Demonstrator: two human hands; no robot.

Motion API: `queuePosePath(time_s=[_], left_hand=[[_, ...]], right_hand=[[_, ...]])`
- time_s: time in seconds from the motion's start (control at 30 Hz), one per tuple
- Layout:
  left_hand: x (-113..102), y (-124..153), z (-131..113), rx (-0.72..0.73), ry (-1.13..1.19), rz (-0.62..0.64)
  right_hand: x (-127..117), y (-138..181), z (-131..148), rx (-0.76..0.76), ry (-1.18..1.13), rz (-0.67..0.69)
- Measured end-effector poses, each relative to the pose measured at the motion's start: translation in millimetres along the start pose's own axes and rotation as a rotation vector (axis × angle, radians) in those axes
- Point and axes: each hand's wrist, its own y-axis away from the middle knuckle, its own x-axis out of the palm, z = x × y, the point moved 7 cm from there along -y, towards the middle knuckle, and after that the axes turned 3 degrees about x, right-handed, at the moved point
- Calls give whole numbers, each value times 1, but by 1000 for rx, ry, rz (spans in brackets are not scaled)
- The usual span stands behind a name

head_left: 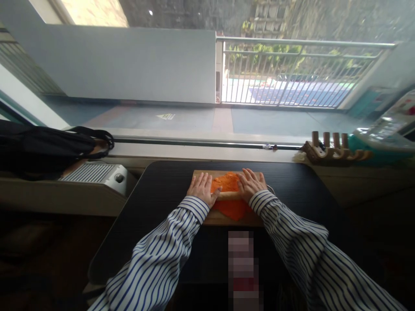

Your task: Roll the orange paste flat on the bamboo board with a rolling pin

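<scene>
As hands (201, 189) (252, 185) span rolling pin (229, 196), tabletop (155, 207) surrounds board (212, 220).

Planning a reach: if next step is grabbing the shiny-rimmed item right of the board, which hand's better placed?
Right hand, likely: it's beside that shiny rim. The left hand is across the orange sheet. Both are at the rolling pin.

- One left hand (201, 189), one right hand (252, 185); two in all.
- Two striped sleeves (155, 255), one per arm.
- One rolling pin (229, 196).
- One orange sheet (227, 183), dough-like.
- One wooden board (211, 220).
- One black tabletop (155, 203).
- Four upright wooden pegs (327, 139), counted along one brown rack (313, 153).
- One black bag (48, 149).
- One triangular floor marking (165, 116) outside.
</scene>
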Motion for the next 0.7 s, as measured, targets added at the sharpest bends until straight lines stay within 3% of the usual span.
queuePosePath(time_s=[0.17,0.37,0.7], left_hand=[[3,-6,2,-36,13,25],[3,16,-5,35,0,46],[-1,55,-18,139,-29,-106]], right_hand=[[1,-3,0,-30,-21,3],[8,23,3,-45,10,-129],[13,64,6,-97,49,-218]])
